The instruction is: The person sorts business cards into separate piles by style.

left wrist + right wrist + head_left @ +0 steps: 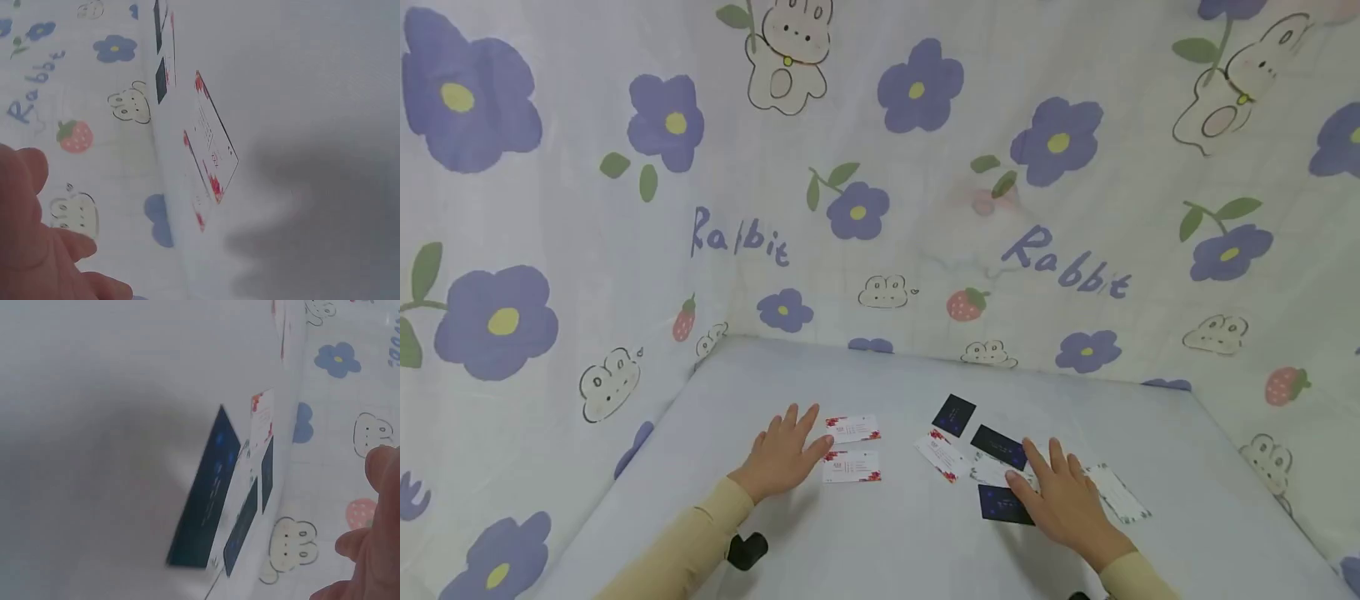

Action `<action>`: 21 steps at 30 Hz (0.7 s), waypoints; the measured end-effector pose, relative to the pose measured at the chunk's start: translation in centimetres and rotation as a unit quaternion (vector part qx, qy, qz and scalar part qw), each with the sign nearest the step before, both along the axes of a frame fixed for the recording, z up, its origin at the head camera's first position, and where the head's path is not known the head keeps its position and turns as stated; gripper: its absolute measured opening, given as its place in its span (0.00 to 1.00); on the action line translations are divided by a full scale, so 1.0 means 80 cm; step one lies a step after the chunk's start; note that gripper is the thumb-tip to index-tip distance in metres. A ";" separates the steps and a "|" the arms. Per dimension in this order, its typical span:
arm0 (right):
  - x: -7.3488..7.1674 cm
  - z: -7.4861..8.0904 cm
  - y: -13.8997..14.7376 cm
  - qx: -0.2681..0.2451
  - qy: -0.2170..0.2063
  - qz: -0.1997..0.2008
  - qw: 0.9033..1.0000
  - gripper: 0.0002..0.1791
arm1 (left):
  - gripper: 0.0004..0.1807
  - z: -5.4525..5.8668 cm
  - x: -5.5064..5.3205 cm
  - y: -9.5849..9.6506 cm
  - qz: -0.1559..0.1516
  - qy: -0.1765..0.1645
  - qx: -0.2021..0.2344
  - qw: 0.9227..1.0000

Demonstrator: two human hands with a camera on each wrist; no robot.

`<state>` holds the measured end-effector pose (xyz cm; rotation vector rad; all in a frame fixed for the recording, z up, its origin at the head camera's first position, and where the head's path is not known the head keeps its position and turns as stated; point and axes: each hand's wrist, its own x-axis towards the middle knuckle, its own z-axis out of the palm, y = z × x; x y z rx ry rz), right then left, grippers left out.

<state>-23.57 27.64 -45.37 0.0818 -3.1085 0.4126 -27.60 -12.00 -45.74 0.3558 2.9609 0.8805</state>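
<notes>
Two white cards with red flower corners lie one above the other on the left: an upper card (853, 428) and a lower card (852, 468). Beside them my left hand (784, 454) is held with fingers spread, holding nothing; its shadow falls on the table. My right hand (1071, 504) hovers with loose fingers over a scattered group of cards and covers part of it. That group has three dark cards, including a far one (954, 415) and a near one (1002, 505), a tilted red-flowered card (942, 456), and white leaf-patterned cards, one (1120, 493) right of the hand.
A pale cloth-covered table (880, 550) bears the cards. Behind it and at both sides hangs a white curtain (925, 167) printed with purple flowers, rabbits and strawberries. A black object (747, 551) shows below my left wrist.
</notes>
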 end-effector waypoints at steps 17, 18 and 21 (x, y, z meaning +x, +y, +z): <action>-0.103 0.004 -0.092 -0.484 -0.280 0.019 0.829 0.44 | 0.44 -0.003 -0.050 -0.019 0.116 -0.329 0.416 0.840; -0.104 0.001 -0.096 -0.514 -0.295 0.016 0.805 0.44 | 0.44 -0.004 -0.048 -0.019 0.116 -0.332 0.425 0.834; -0.106 -0.008 -0.112 -0.571 -0.328 0.012 0.753 0.46 | 0.45 -0.007 -0.046 -0.018 0.120 -0.343 0.455 0.813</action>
